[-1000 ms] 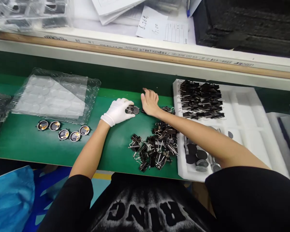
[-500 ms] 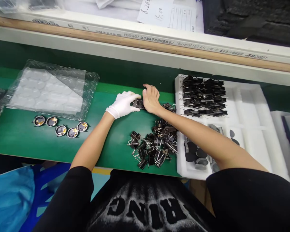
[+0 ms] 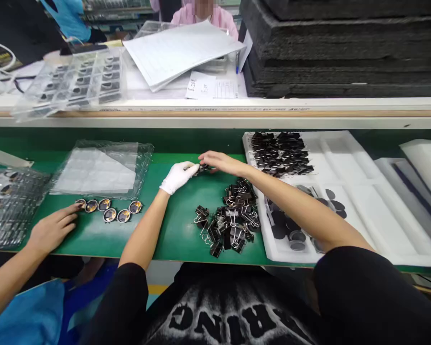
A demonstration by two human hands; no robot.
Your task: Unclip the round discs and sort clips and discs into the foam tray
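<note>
In a white glove, my left hand pinches a black binder clip between thumb and fingers. My bare right hand closes on the same clip from the right, its fingers partly covering it. Whatever the clip may grip is too small to make out. Just nearer to me lies a loose pile of binder clips on the green bench. Right of the pile, a white foam tray bears packed rows of binder clips and, in its front part, several dark round discs.
At left, a co-worker's hand touches the end of a group of round ring-shaped parts. Behind lies a clear plastic tray; clear trays are stacked far left. The shelf holds papers and black foam blocks.
The camera view has tilted up, showing more of the shelf. A co-worker's hand has entered at left by the round parts. My right hand has turned, its fingers now reaching left over the clip.
</note>
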